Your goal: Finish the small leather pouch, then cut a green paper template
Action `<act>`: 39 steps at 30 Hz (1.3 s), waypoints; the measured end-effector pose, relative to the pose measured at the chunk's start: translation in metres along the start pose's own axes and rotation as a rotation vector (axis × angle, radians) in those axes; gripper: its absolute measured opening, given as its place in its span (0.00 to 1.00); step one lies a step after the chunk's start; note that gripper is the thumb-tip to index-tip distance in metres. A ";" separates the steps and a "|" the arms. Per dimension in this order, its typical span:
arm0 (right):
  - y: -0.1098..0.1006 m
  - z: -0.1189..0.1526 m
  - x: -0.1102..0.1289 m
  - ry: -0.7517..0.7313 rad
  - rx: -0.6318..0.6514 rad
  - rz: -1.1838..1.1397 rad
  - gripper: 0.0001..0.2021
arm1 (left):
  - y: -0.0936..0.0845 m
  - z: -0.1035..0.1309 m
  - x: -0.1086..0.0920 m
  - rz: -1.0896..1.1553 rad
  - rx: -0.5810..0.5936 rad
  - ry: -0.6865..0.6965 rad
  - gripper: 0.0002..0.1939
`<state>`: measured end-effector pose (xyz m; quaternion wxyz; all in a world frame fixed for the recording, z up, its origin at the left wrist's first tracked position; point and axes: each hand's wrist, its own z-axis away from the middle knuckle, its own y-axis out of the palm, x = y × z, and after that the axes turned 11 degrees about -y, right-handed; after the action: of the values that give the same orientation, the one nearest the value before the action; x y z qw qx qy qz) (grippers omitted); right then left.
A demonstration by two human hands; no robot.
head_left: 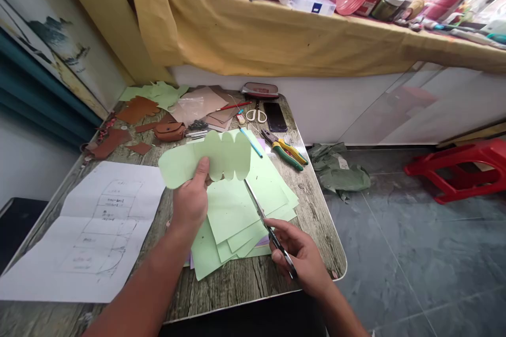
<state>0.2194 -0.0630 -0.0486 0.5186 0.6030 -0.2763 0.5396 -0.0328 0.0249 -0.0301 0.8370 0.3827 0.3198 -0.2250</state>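
Pinched by its lower edge, a pale green paper cutout (pixel 231 155) with a scalloped outline is in my left hand (pixel 192 195), thumb on top. My right hand (pixel 298 253) grips a pair of scissors (pixel 272 234), fingers around the handles. The blades point up and left, their tips close to the cutout's lower right corner; whether they touch it I cannot tell. Beneath both lies a stack of green paper sheets (pixel 245 216) on the wooden table (pixel 316 221), with bits of purple paper showing at its edges.
A white sheet with a drawn pattern (pixel 114 221) lies at left. Behind the stack are brown leather scraps (pixel 138 110), a small brown pouch (pixel 169 130), white-handled scissors (pixel 256 116), a phone (pixel 275 117) and pliers (pixel 282 150). A red stool (pixel 462 168) stands on the floor at right.
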 end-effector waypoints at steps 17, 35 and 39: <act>0.001 -0.002 -0.004 -0.011 -0.015 0.060 0.30 | 0.012 0.004 -0.010 0.131 0.133 -0.068 0.09; 0.007 -0.003 0.007 0.050 -0.049 0.119 0.31 | 0.013 0.007 -0.007 0.100 0.118 -0.012 0.12; 0.006 -0.002 0.004 0.043 -0.043 0.115 0.29 | 0.013 0.006 -0.007 0.100 0.120 -0.005 0.13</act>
<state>0.2147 -0.0621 -0.0427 0.5055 0.5632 -0.3106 0.5752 -0.0269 0.0289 -0.0159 0.8236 0.4471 0.2841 -0.2025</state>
